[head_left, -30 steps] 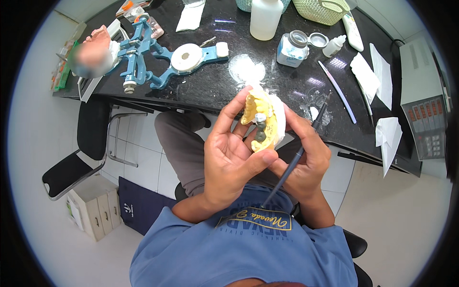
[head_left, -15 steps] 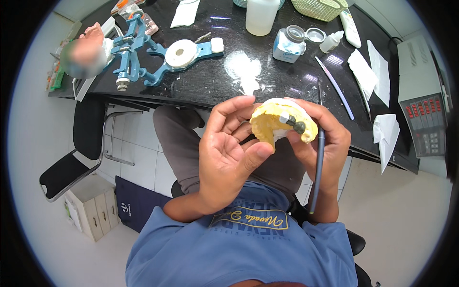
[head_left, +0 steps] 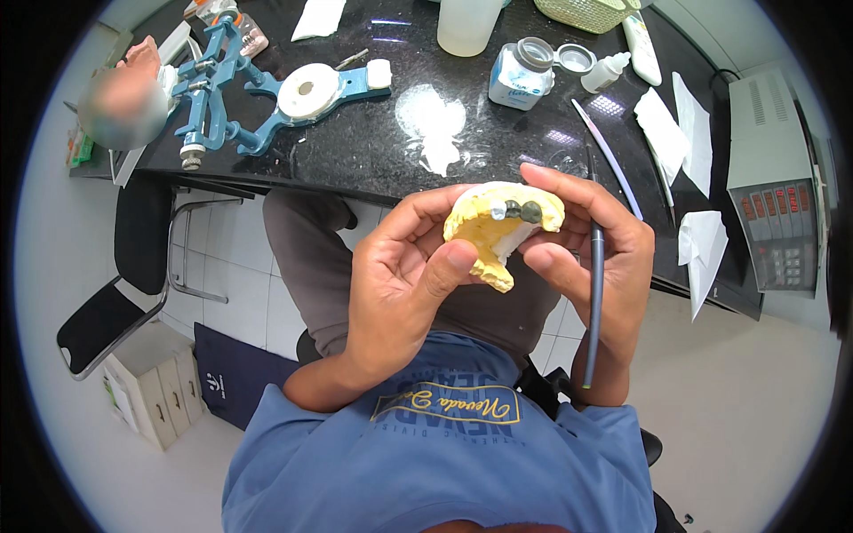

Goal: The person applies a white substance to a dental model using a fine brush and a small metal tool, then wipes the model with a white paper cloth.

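Note:
Between my hands, over my lap at the desk's front edge, is a yellow dental cast [head_left: 468, 233] with a white base. Along its upper edge sit dark grey-green teeth [head_left: 530, 211] next to a pale bluish one. My left hand [head_left: 391, 289] grips the cast's left side, thumb on the front and fingers behind. My right hand [head_left: 622, 266] holds the right side with thumb and fingers. Tucked in that same hand is a slim dark-handled brush-like tool [head_left: 596, 302], its thin tip pointing to the desk and its handle end toward me.
On the black desk [head_left: 355, 169] stand a blue articulator [head_left: 213, 98], a jar [head_left: 520, 80] with its lid flipped back, a dropper bottle [head_left: 607, 73] and a cloudy container [head_left: 466, 27]. A lilac-handled tool [head_left: 609, 155] and white tissues [head_left: 662, 124] lie right, near a control unit [head_left: 777, 195].
My left hand has closed onto the cast, its thumb now on the front. The cast has tilted and turned in my hands. The whole view has shifted slightly.

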Tool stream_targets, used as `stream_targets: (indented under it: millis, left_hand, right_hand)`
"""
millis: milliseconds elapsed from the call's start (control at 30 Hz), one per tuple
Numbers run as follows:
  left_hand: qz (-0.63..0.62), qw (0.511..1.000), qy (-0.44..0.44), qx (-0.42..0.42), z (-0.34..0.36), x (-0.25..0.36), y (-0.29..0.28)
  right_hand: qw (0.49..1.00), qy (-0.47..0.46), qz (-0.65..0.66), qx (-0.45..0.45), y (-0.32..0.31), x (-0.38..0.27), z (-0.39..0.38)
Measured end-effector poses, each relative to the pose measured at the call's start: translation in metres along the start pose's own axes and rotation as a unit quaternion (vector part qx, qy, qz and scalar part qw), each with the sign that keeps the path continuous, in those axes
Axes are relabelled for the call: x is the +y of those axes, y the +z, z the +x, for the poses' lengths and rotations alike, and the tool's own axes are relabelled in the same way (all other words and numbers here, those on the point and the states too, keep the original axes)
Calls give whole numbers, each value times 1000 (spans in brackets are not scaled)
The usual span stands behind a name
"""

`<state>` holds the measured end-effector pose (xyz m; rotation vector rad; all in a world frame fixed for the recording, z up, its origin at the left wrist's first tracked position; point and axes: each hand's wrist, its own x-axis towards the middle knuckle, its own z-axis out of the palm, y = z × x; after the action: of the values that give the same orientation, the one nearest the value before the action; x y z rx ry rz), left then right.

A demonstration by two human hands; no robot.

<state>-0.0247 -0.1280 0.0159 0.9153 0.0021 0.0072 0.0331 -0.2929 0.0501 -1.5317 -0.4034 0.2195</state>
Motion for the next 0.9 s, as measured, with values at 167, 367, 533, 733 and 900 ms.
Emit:
stream_targets:
  millis: [167,367,533,733,900]
  left_hand:
    - [25,999,35,22,1,-2,3]
    - [75,991,89,60,2,-11,8]
    - [118,981,146,42,5,-16,4]
    - [100,976,195,7,7,-18,3]
    - [127,965,228,-10,11,-22,0]
  right_hand:
    - [1000,0,7,30,4,4,-1]
    - [998,-62,19,21,11,17,-5]
    - [993,-110,22,22,15,18,-7]
    - [992,-122,36,3,12,18,-9]
    - [987,-160,-2,7,11,24,-9]
